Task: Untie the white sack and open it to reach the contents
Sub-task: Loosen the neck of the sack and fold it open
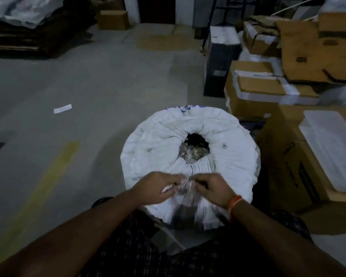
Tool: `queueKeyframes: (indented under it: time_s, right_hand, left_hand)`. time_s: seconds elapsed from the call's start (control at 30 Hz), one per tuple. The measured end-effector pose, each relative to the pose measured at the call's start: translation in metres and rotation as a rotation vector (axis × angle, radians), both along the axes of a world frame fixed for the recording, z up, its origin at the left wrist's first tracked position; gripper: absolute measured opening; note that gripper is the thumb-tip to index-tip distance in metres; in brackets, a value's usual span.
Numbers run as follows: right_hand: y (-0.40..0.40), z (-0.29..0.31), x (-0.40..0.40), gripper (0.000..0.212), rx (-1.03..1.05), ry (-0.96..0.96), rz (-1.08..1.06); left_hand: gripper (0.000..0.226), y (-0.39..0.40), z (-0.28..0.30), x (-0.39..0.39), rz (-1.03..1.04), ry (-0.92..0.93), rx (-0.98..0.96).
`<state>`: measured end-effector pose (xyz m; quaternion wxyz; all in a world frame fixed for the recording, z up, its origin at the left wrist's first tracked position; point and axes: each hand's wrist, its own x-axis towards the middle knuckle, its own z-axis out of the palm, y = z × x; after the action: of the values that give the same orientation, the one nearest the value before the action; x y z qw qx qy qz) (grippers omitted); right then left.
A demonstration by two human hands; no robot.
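Observation:
A full white woven sack [154, 152] stands upright on the floor right in front of me. Its gathered mouth [196, 144] shows a small dark opening with clear packets of small brownish pieces inside. At the near rim, my left hand [156, 189] and my right hand [214, 188] pinch a thin whitish tie [183, 183] between their fingertips, almost touching each other. A short white end of the tie sticks out under my left fingers. An orange thread band circles my right wrist. The picture is blurred around the fingers.
Stacked cardboard boxes [256, 90] crowd the right side, one close to the sack carrying a flat white sheet [332, 148]. A black box [220, 62] stands behind them. A white paper slip [62, 108] lies on the grey floor at left. Dark stacked sheets [28, 37] fill the far left.

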<state>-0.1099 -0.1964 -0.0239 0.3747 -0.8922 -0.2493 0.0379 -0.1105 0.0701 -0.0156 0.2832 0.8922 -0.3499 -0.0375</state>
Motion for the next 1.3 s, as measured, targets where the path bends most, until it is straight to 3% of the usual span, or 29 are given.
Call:
queueKeyframes:
  time_s: [0.07,0.17,0.3,0.43,0.53,0.6,0.67,0.77,0.87,0.97,1.1,1.23,1.3]
  right_hand:
    - [-0.01,0.016,0.041,0.018,0.135,-0.034,-0.222]
    - [-0.041,0.02,0.112,0.015,0.274,-0.026,-0.514]
    - [-0.091,0.017,0.193,0.015,0.24,0.022,-0.682]
    - [-0.12,0.002,0.247,0.012,0.047,0.148,-0.562]
    - [-0.13,0.0,0.266,0.026,-0.119,0.337,-0.32]
    - [-0.135,-0.001,0.282,0.026,-0.28,0.269,-0.169]
    - [-0.14,-0.006,0.299,0.022,-0.31,0.074,-0.198]
    - [-0.149,-0.012,0.317,0.023,-0.351,-0.147,-0.445]
    - [-0.155,-0.025,0.323,0.03,-0.546,-0.285,-0.554]
    - [-0.161,-0.042,0.326,0.035,-0.614,-0.266,-0.572]
    - [-0.161,-0.056,0.324,0.036,-0.506,0.041,-0.481]
    - [-0.175,-0.039,0.293,0.046,-0.225,0.01,-0.492]
    - [-0.175,-0.022,0.259,0.041,0.021,0.003,-0.496]
  left_hand:
    - [0.024,-0.015,0.014,0.033,0.236,-0.025,-0.239]
    - [0.026,-0.026,0.018,0.098,0.543,0.027,-0.456]
    - [0.033,-0.014,-0.006,0.19,0.801,-0.027,-0.475]
    - [0.026,0.003,-0.048,0.27,0.729,0.023,-0.227]
    - [0.037,0.015,-0.067,0.297,0.59,0.367,-0.091]
    - [0.044,0.018,-0.063,0.311,0.369,0.522,-0.051]
    - [0.033,0.02,-0.063,0.33,0.247,0.291,-0.069]
    - [0.014,0.004,-0.054,0.356,0.542,-0.147,-0.07]
    - [0.026,-0.024,-0.051,0.377,0.663,-0.478,0.175]
    - [0.038,-0.042,-0.049,0.389,0.584,-0.467,0.376]
    - [0.041,-0.048,-0.067,0.372,0.441,-0.195,0.515]
    - [0.036,-0.007,-0.059,0.337,0.731,-0.229,0.059]
    - [0.036,0.025,-0.05,0.305,0.898,-0.211,-0.12]
